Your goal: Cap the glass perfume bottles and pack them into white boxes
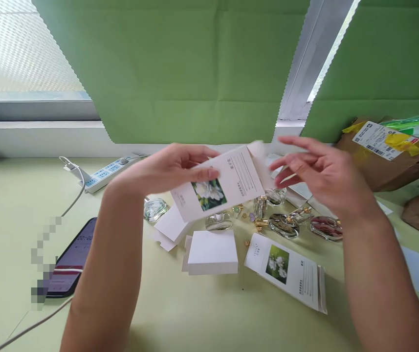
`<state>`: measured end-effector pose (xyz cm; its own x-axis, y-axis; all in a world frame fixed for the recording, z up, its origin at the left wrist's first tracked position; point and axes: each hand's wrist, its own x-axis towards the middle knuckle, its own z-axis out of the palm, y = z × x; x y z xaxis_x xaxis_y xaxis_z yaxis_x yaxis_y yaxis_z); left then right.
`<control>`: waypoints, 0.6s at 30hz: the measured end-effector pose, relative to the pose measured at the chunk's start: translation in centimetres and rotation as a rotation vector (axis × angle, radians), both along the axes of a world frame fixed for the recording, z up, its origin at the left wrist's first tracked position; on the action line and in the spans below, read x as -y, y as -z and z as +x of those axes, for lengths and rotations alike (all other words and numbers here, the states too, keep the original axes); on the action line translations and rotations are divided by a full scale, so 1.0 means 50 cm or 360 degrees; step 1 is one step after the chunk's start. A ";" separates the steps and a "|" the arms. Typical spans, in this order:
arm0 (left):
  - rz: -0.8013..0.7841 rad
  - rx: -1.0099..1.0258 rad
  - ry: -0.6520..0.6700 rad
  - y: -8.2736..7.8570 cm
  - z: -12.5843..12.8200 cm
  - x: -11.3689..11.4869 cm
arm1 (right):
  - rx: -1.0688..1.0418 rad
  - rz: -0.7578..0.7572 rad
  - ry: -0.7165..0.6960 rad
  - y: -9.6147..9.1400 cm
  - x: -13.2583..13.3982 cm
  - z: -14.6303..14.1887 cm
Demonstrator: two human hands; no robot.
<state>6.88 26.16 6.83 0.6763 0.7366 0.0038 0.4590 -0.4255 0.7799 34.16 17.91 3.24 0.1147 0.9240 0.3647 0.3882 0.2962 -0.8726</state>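
Note:
My left hand [172, 166] is closed on the left end of a flat white carton [224, 186] printed with a white flower picture, held above the table. My right hand [315, 171] hovers at the carton's right end, its fingers spread and slightly curled near an open flap [258, 149]. Below the carton lie several small glass bottles [286, 225] with gold caps. A second flat flower carton [290, 274] lies on the table at front right, and a small white box [212, 252] rests in the middle.
A phone [72, 259] with a cable lies at left, and a white power strip [108, 173] sits near the window sill. Brown cardboard boxes [385, 156] with a label and green bag stand at right. Green paper covers the window behind.

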 end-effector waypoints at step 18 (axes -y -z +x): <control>0.0524 0.0174 -0.0701 0.058 0.042 -0.030 | 0.0863 -0.1269 0.0803 0.209 -0.116 0.250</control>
